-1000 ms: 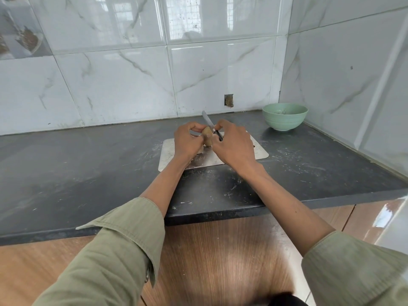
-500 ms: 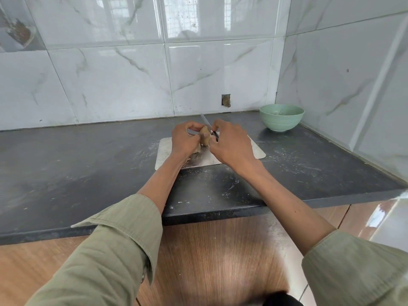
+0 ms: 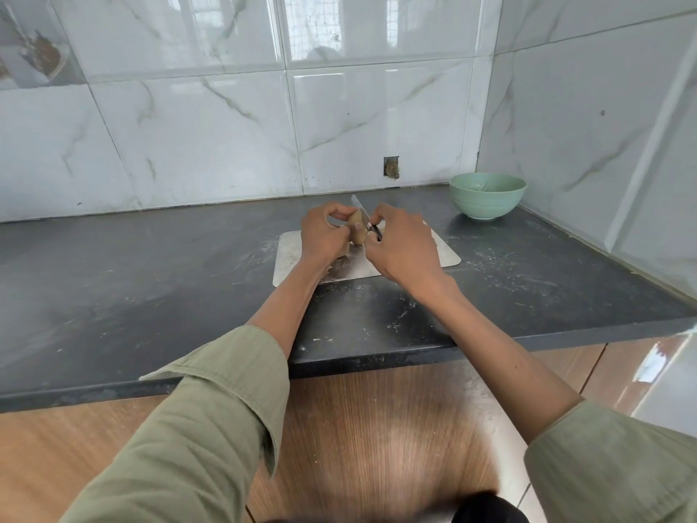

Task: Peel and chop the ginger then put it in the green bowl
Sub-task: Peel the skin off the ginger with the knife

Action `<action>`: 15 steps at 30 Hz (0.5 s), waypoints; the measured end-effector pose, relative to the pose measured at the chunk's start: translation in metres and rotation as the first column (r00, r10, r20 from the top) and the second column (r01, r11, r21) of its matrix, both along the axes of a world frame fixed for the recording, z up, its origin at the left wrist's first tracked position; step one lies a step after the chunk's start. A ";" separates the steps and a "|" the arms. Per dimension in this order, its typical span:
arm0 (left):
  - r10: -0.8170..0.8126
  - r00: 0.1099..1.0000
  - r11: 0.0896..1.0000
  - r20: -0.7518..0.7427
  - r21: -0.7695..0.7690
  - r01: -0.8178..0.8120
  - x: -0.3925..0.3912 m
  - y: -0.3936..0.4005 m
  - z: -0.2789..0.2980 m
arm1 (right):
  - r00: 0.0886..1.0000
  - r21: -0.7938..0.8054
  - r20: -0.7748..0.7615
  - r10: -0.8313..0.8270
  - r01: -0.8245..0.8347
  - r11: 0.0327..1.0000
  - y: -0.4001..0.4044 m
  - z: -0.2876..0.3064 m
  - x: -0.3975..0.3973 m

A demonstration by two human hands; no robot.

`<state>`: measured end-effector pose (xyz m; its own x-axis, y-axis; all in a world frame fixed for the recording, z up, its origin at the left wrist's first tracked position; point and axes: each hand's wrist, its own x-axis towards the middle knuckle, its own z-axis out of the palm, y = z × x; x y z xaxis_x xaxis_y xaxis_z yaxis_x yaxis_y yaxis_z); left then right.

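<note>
Tan ginger [image 3: 357,232] sits mid-frame above the board [image 3: 445,254], gripped by the left hand [image 3: 324,235]; the right hand [image 3: 401,245] grips the knife [image 3: 360,209], blade against it. Little has changed over the last second, so peeling likely continues. Chopping remains; the bowl [image 3: 486,196] waits upper right on the surface [image 3: 151,281].

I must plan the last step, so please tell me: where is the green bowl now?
In the head view the green bowl stands on the dark counter at the far right corner by the tiled walls, apart from the cutting board.
</note>
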<state>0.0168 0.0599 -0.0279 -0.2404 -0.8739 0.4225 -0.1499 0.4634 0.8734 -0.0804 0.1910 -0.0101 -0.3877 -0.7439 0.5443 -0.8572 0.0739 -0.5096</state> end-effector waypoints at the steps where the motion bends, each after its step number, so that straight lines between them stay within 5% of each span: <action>1: 0.000 1.000 1.000 -0.007 0.008 0.000 0.001 0.000 0.001 | 1.000 -0.001 -0.028 -0.006 0.005 1.000 0.002 -0.001 0.001; 15: -0.008 0.998 0.999 0.063 -0.042 0.011 -0.004 -0.006 -0.003 | 1.000 0.045 -0.019 0.020 -0.019 0.999 -0.003 0.003 -0.006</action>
